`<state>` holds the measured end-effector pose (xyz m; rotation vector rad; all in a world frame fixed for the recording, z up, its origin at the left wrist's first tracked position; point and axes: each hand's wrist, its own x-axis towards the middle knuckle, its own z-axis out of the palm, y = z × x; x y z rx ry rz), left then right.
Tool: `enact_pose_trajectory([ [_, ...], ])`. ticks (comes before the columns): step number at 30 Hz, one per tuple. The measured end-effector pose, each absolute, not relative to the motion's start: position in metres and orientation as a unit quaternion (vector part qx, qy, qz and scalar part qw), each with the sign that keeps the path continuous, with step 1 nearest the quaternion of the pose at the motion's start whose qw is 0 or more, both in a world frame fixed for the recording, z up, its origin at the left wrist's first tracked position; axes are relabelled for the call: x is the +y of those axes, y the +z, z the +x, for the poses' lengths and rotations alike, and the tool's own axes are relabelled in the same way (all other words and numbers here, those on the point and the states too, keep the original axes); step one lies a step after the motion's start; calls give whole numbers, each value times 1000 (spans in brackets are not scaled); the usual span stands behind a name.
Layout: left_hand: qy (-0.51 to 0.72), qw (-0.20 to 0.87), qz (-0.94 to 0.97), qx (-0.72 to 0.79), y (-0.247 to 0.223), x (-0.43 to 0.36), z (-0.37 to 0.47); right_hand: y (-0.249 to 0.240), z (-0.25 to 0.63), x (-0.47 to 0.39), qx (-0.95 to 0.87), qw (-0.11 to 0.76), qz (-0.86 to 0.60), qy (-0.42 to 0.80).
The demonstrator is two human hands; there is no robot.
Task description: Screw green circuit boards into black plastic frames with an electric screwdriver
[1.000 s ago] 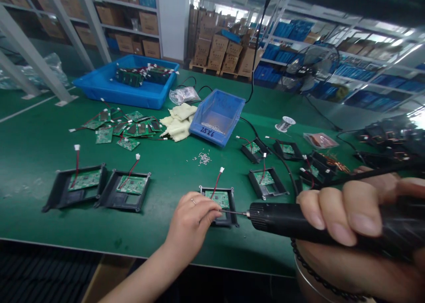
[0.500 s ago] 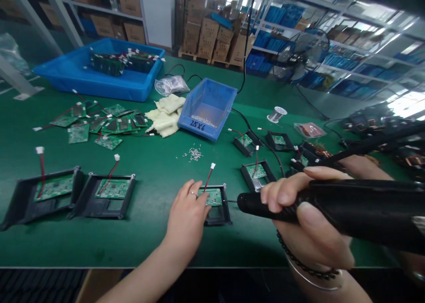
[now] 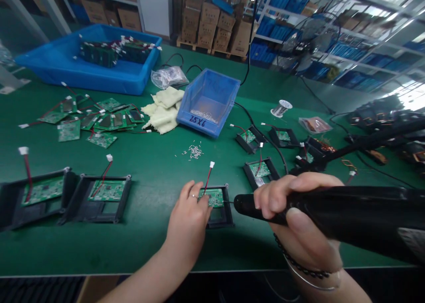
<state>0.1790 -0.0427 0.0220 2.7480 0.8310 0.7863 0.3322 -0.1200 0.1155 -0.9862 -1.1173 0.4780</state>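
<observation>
My left hand holds the left side of a small black plastic case, its fingers bent over the edge and partly hiding it. Inside that case lies a green circuit board with a red-and-black lead ending in a white plug. Wrapped around a black electric screwdriver is my right hand. The tool lies nearly level, its thin bit reaching the board's right edge. Whether the tip sits on a screw is too small to tell. Loose screws lie just beyond the case.
A blue bin with screws stands behind, beside a yellow cloth. Loose boards and a large blue tray are at left. More cases with boards stand left and right. A solder spool is at the back right.
My view has shifted slightly. The screwdriver and both hands stay almost in place at the case. Another hand, seen behind the screwdriver at right, is out of view now.
</observation>
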Motion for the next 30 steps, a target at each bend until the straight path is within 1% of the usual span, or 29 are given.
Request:
enact_pose_trajectory([
  [4,276,81,916,279,24,-43,181,115,332,-118,-513,701,-433,241],
  [8,254,72,921,286,27,-44,182,113,329,-120,-538,690,-416,247],
  [11,245,70,918,302,25,-44,181,118,333,-116,-563,668,-401,275],
  [12,247,72,917,304,24,-45,181,121,336,-111,-560,670,-394,287],
  [14,251,76,915,307,21,-45,180,130,343,-96,-526,703,-380,290],
  [15,251,78,914,308,19,-45,180,134,347,-86,-501,733,-373,272],
  [17,249,80,913,313,17,-45,180,137,354,-61,-451,792,-365,188],
  [19,251,82,911,316,15,-45,180,131,358,-33,-425,818,-378,88],
  [20,256,84,910,314,15,-45,181,125,360,-19,-423,813,-397,49],
  [23,296,95,902,300,13,-44,180,100,362,14,-435,791,-428,50],
  [26,338,116,890,284,13,-43,178,82,361,29,-438,785,-433,69],
  [30,409,154,857,274,17,-41,175,86,354,25,-439,788,-424,78],
])
